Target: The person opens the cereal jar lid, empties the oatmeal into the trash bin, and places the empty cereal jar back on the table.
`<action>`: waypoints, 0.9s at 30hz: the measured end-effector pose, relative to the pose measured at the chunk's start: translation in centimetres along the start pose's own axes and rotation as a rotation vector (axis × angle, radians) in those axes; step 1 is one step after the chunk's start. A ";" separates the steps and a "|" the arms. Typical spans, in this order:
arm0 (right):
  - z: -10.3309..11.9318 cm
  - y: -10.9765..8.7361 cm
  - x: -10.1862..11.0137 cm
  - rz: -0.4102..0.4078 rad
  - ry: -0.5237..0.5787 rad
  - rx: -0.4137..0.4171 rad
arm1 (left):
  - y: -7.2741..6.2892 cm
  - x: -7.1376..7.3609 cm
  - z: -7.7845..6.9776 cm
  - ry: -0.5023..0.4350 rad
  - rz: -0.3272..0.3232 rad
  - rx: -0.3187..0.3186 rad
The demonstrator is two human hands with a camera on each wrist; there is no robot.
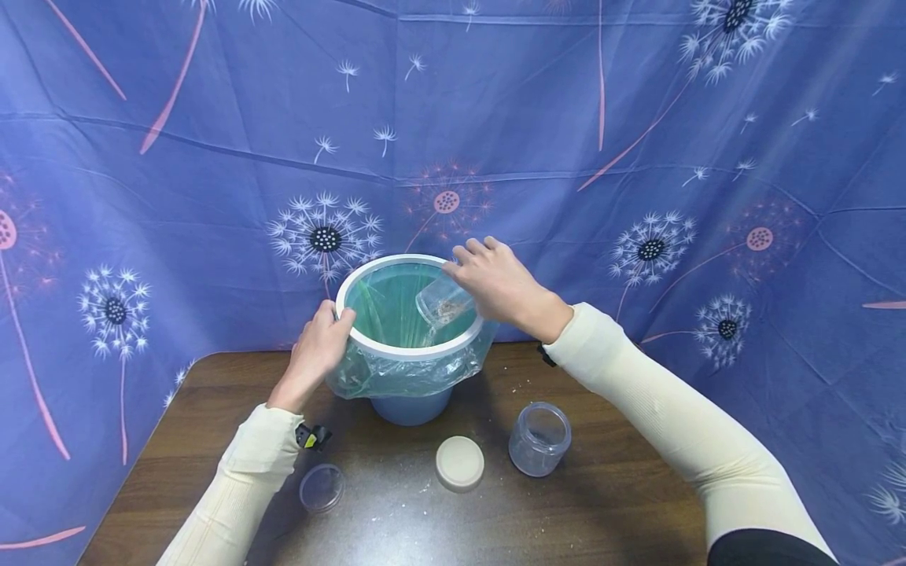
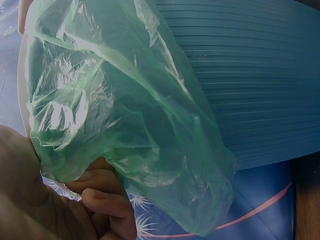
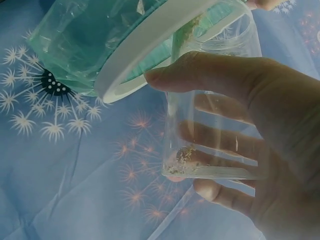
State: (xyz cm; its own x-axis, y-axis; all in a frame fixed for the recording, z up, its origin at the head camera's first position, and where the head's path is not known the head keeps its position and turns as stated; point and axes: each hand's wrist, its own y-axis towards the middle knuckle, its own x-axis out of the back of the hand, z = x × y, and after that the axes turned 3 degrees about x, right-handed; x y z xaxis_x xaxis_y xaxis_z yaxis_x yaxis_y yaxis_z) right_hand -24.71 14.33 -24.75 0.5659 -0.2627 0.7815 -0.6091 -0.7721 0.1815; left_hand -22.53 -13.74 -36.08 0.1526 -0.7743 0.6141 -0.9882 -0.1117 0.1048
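Observation:
A blue trash can [image 1: 410, 409] stands on the table, lined with a green plastic bag [image 1: 396, 381] folded out over its white rim [image 1: 406, 352]. My left hand [image 1: 314, 350] grips the rim at its left side, thumb on top and fingers curled beneath by the bag's edge. With my right hand [image 1: 506, 287] I hold a clear plastic jar [image 1: 440, 303] tipped mouth-down over the bin's opening. Small flaky bits [image 3: 185, 154] cling near the jar's base in the right wrist view, and more lie toward its mouth.
On the wooden table [image 1: 616, 487], a second clear jar [image 1: 540, 440] stands uncovered at the right. A cream lid [image 1: 460, 464] lies in front of the bin, and a clear lid [image 1: 322, 488] lies near my left forearm. Pale crumbs are scattered about. A blue dandelion-print curtain [image 1: 495, 118] hangs behind.

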 end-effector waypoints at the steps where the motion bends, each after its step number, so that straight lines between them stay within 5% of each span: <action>1: 0.1 0.0 0.1 -0.003 -0.013 0.005 | 0.0 0.0 0.0 -0.001 -0.001 -0.001; 17: 0.5 0.9 1.0 -0.092 -0.128 0.061 | 0.1 0.1 0.2 0.000 -0.002 0.004; 27: -1.0 0.8 2.6 -0.175 0.046 0.004 | 0.2 0.1 0.1 0.003 0.006 0.006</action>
State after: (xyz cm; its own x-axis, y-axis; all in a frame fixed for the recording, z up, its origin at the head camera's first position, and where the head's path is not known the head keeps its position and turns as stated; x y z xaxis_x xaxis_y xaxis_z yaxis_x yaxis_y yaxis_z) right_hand -24.26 13.65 -21.96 0.6368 -0.0976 0.7648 -0.5014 -0.8060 0.3145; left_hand -22.67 -13.89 -36.09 0.1468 -0.7734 0.6167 -0.9891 -0.1109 0.0965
